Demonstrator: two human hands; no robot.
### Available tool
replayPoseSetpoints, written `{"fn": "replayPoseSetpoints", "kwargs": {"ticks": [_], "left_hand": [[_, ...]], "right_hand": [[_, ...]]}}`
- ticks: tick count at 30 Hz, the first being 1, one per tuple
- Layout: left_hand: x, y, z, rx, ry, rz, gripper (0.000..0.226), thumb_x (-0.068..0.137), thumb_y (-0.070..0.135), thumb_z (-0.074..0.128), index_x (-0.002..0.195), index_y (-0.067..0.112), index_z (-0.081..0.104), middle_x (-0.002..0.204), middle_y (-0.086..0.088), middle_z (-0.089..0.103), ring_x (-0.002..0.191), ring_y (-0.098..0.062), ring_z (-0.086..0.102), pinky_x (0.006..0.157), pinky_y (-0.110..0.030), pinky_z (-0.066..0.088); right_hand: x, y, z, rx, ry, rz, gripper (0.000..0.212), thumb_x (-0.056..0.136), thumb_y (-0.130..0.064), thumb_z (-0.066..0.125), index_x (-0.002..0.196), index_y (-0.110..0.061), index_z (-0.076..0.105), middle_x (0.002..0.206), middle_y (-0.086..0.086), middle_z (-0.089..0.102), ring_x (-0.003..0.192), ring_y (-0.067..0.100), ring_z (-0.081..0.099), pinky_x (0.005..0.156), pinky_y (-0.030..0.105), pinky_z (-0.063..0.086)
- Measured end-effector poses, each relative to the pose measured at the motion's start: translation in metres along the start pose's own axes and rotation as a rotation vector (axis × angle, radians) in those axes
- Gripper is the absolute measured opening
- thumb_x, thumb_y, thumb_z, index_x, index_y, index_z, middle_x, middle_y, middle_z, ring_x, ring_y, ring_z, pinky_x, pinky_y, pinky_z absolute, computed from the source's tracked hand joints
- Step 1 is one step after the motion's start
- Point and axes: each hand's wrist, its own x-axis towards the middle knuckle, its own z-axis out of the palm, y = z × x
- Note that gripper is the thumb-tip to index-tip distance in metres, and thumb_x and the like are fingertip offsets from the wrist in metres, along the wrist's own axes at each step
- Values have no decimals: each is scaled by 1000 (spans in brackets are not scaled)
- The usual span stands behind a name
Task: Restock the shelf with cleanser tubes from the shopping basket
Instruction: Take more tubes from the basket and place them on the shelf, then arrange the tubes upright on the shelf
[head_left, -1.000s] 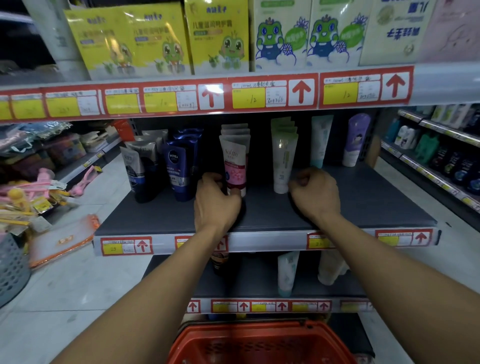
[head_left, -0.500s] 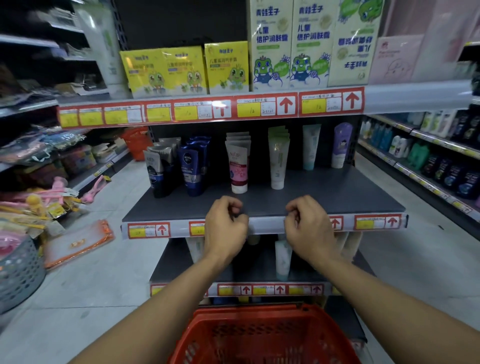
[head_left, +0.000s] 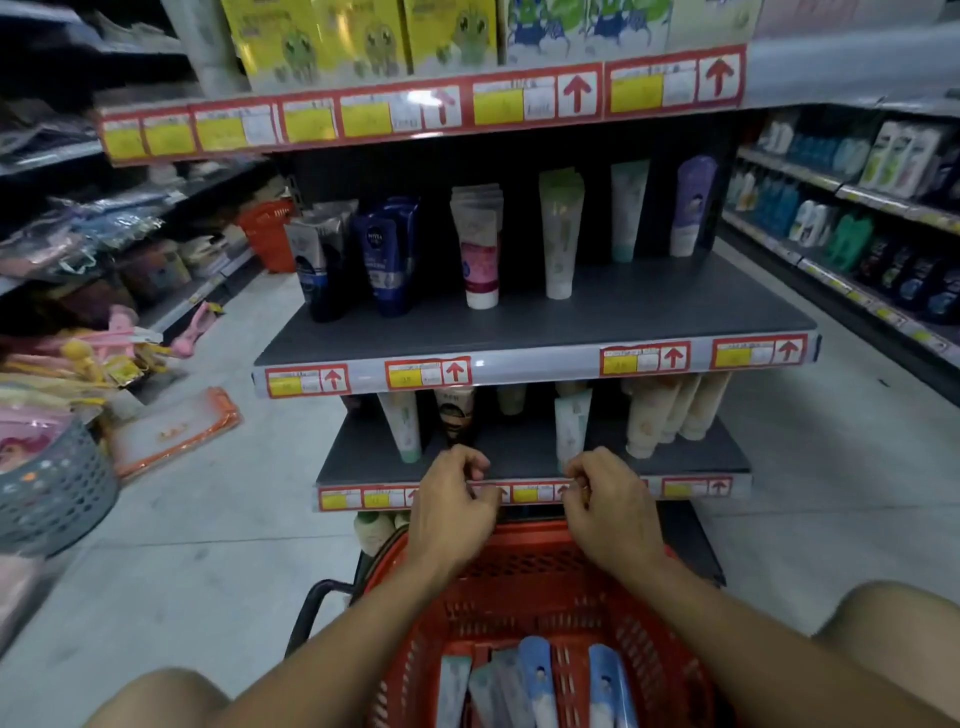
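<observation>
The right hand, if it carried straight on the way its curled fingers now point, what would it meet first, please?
Most likely the price-label strip on the lower shelf's front edge: the right hand hangs over the red basket with its fingertips at that strip. The pale green tube stands just behind; depth is unclear.

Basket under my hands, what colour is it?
The basket is red-orange plastic mesh, seen clearly in the head view.
</observation>
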Motion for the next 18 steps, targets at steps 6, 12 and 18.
{"fn": "replayPoseSetpoints", "kwargs": {"ticks": [6, 12, 18], "left_hand": [[-17, -46, 28, 1, -110, -138, 22, 83, 11, 65, 93, 29, 58, 91, 8, 62, 80, -13, 61, 68, -32, 50], [-34, -102, 63, 31, -207, -320, 22, 82, 14, 65, 97, 29, 61, 93, 11, 65, 84, -12, 63, 75, -35, 53], [-59, -159, 103, 49, -325, -549, 10, 85, 17, 64, 91, 26, 63, 87, 9, 68, 84, -14, 62, 71, -27, 39]], "right_hand": [[-40, 22, 28, -18, -134, 136, 15, 81, -6, 65, 88, -18, 61, 85, -4, 59, 77, 13, 57, 65, 26, 45], [-77, 60, 62, -68, -328, 310, 11, 84, -11, 64, 91, -19, 64, 90, -1, 62, 78, 19, 60, 65, 28, 44], [-122, 90, 93, -189, -607, 497, 8, 85, -13, 61, 84, -11, 69, 84, 10, 69, 79, 30, 68, 70, 36, 51]]}}
